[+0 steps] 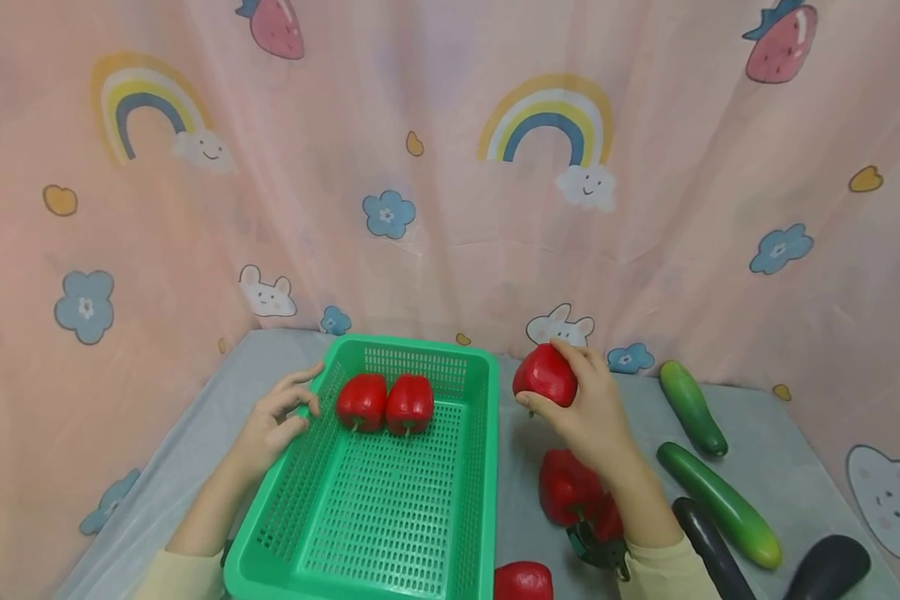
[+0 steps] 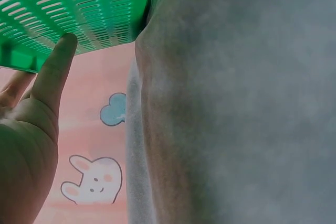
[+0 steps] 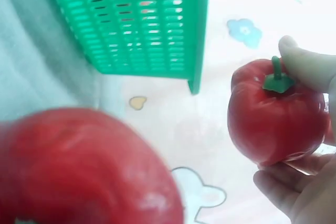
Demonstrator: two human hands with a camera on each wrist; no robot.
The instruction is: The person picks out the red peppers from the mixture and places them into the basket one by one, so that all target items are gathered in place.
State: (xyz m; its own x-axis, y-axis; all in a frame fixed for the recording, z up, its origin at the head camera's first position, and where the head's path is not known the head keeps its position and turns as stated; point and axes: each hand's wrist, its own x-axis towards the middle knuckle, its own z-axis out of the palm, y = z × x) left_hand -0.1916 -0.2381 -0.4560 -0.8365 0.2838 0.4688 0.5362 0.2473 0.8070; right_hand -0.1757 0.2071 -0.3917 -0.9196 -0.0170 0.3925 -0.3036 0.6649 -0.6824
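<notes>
My right hand (image 1: 592, 408) holds a red bell pepper (image 1: 545, 375) above the table, just right of the green basket (image 1: 489, 467). In the right wrist view the thumb lies by the green stem of this bell pepper (image 3: 275, 114), with fingers underneath. My left hand (image 1: 270, 425) is at the basket's left rim, fingers loosely bent. The left wrist view shows the thumb (image 2: 55, 74) straight against the slotted basket wall (image 2: 89, 19). Two red bell peppers (image 1: 362, 402) (image 1: 409, 404) lie side by side at the far end inside the basket.
Under my right forearm lie more red bell peppers (image 1: 567, 487) and a dark object (image 1: 596, 546), partly hidden. Another bell pepper (image 1: 523, 581) is near the basket's front right. Further right are two green cucumbers (image 1: 692, 408) (image 1: 720, 504) and dark eggplants (image 1: 828, 567). A patterned curtain (image 1: 450, 275) hangs behind.
</notes>
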